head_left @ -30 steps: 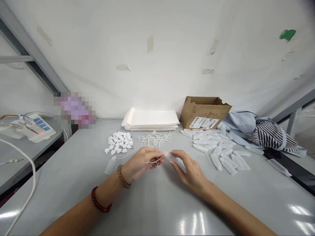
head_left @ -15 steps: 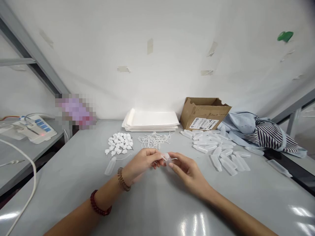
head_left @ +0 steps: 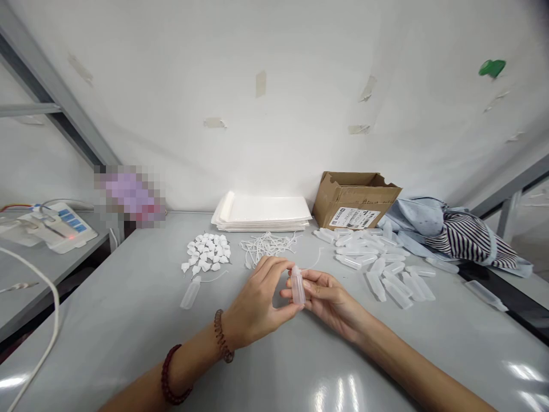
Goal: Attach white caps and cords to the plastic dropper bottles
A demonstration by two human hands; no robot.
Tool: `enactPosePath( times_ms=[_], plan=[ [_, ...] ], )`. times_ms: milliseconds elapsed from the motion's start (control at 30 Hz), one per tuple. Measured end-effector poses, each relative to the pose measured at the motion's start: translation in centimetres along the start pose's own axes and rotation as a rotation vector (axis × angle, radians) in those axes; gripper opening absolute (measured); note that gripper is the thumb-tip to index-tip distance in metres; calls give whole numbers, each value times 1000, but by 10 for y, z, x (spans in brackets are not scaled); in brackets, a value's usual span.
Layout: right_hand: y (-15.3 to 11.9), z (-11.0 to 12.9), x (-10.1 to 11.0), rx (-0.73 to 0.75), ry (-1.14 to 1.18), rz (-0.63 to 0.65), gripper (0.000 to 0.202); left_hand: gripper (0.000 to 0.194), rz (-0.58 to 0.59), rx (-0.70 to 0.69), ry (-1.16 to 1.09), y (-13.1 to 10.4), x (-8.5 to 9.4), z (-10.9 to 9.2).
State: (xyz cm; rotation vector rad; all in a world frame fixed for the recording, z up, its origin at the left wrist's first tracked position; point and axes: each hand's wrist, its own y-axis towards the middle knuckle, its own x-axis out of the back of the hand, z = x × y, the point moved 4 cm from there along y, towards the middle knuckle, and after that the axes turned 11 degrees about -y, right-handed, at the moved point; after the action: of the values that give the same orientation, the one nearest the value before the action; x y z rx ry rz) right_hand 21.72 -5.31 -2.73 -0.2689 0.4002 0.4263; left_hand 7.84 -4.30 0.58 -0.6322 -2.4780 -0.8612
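Observation:
Between my two hands is a small translucent plastic squeeze bottle (head_left: 298, 290), held nearly upright above the table. My left hand (head_left: 257, 306) pinches it lengthwise, fingertips at its neck and thumb at its base. From the other side, the fingers of my right hand (head_left: 332, 297) close around its body. A thin white cord (head_left: 318, 261) trails up and right from the bottle's top. Left of my hands lies a similar bottle (head_left: 190, 293) with a cord at its neck. Beyond it are a cluster of small white pointed caps (head_left: 208, 252) and a tangle of white cords (head_left: 268, 245).
Many loose bottles (head_left: 401, 289) lie to the right. A cardboard box (head_left: 355, 200) and a stack of white envelopes (head_left: 263, 212) stand by the wall. Folded striped cloth (head_left: 476, 240) is at the far right; a white cable (head_left: 55, 315) runs along the left.
My left hand has shifted from pinching at the bottle's top to spanning its length. The bottle now shows fully between my hands, its cord reaching up and right.

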Motion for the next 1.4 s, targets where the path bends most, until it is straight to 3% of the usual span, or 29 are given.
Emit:
enactPosePath(
  times_ms=[300, 433, 567, 700, 833, 933, 1067, 1233, 1400],
  plan=[
    [-5, 9, 5, 43, -459, -14, 31, 37, 149, -81, 115, 6, 10, -10],
    [0, 10, 7, 121, -471, -60, 38, 37, 199, -75, 231, -4, 21, -11],
    [13, 8, 5, 162, -525, -120, 35, 45, 229, 71, 285, -24, 54, 1],
    [34, 2, -13, 162, -653, -31, 32, 43, 213, 261, 330, -48, 97, 20],
    [58, 5, -36, 353, -1025, -84, 35, 45, 241, 327, 373, -64, 119, 31],
    [71, 6, -59, 571, -1345, -16, 45, 45, 238, 337, 391, -69, 123, 35],
    [85, -6, -79, 643, -1602, 168, 35, 45, 222, 334, 390, -71, 124, 40],
    [94, -20, -84, 649, -1711, 145, 17, 47, 223, 361, 389, -74, 127, 51],
    [95, -26, -84, 707, -1793, 151, 19, 46, 244, 396, 395, -77, 128, 57]
  ],
)
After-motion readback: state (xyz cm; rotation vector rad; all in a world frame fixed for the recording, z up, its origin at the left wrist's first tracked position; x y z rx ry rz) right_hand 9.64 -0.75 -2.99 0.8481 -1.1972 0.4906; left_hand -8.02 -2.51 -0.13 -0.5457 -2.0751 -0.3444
